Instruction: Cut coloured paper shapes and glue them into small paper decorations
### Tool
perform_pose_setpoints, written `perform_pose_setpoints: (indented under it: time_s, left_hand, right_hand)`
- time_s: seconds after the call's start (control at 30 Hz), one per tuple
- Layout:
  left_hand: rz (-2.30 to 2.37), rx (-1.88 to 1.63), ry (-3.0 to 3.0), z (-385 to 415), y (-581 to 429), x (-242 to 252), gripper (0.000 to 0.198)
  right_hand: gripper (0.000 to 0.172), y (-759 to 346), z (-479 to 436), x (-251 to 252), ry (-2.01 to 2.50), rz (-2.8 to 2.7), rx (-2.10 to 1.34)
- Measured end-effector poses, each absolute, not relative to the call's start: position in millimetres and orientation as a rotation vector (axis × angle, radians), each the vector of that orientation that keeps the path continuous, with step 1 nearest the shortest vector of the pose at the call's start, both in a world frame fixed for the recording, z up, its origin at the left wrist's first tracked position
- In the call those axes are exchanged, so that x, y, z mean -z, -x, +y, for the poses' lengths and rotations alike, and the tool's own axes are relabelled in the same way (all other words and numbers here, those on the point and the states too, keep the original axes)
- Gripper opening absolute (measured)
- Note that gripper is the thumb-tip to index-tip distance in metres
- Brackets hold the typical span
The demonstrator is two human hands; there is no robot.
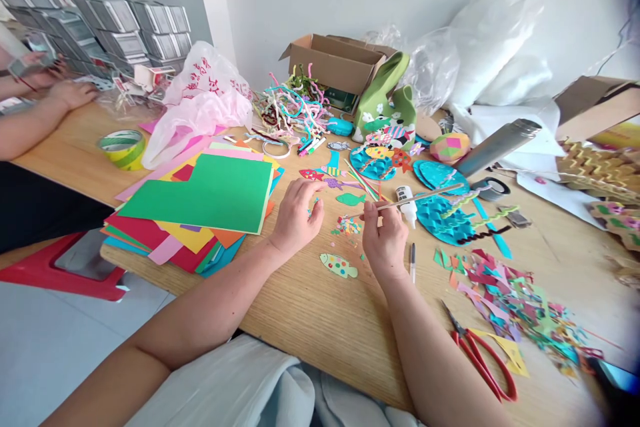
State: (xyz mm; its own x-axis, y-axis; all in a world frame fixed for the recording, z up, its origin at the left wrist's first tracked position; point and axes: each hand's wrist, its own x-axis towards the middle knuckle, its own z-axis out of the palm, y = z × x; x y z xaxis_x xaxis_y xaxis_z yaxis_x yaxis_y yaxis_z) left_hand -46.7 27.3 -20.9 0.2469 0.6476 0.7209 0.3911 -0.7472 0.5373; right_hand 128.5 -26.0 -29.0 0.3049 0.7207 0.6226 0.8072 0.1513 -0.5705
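Pinching a stick [425,196] inside the table's edge [345,367], right hand [385,240] faces half-open left hand [297,215], hold unclear.

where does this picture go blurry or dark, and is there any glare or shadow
All in the head view: the spotted paper fish looks fairly crisp; the wavy brown paper at the right edge is smeared; the upper right corner falls dark; a pale sheen runs along the silver cylinder; light looks soft, shadows faint.
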Motion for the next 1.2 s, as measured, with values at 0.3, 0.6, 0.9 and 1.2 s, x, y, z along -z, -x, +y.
perform_pose_setpoints:
  time_s: [0.3,0.6,0.9,1.2]
  left_hand:
    - [0.813,-1.165,-2.32,26,43,29,0.027]
    - [0.605,-0.566,-2.355,18,43,24,0.031]
    - [0.481,-0.392,-2.39,18,43,21,0.027]
    - [0.402,-0.366,-2.4,17,44,16,0.039]
  right_hand:
    - [0.03,-114,-70,7,1.522,-1.42,-0.19]
    - [0.028,-115,-89,22,1.471,-1.577,-0.158]
    - [0.023,-116,-86,27,1.338,-1.74,-0.191]
    - [0.024,-114,-85,25,1.306,-1.787,-0.168]
